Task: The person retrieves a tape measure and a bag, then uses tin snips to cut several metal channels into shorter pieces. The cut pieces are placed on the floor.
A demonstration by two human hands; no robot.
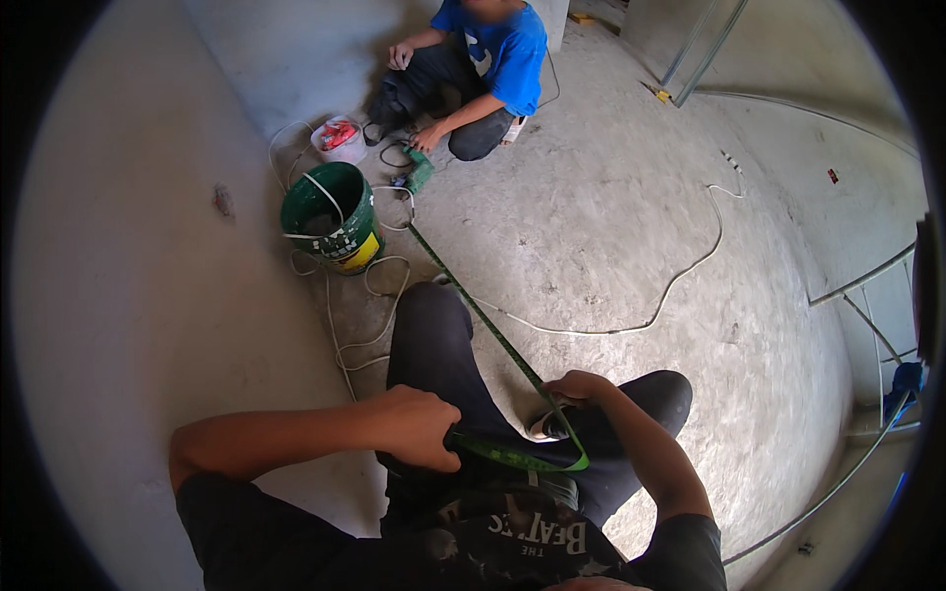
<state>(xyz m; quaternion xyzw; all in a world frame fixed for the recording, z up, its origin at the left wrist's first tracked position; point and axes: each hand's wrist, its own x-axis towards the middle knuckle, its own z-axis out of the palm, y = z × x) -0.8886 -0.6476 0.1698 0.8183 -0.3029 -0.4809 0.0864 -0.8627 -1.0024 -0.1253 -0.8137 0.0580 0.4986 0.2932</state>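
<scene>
My left hand is closed around the dark end of a tape measure, whose case is mostly hidden in the fist. From it the green blade runs right across my lap and bends back sharply. My right hand pinches the blade near my right knee. Beyond that hand the blade stretches forward and left over the floor, its far end beside a green bucket. A person in a blue shirt squats ahead, one hand on a green power tool.
Behind the green bucket stands a white pail with red things in it. A white cable snakes over the concrete floor, with more loops beside the bucket. Metal rails lean at the far right wall. Thin metal bars stand at right.
</scene>
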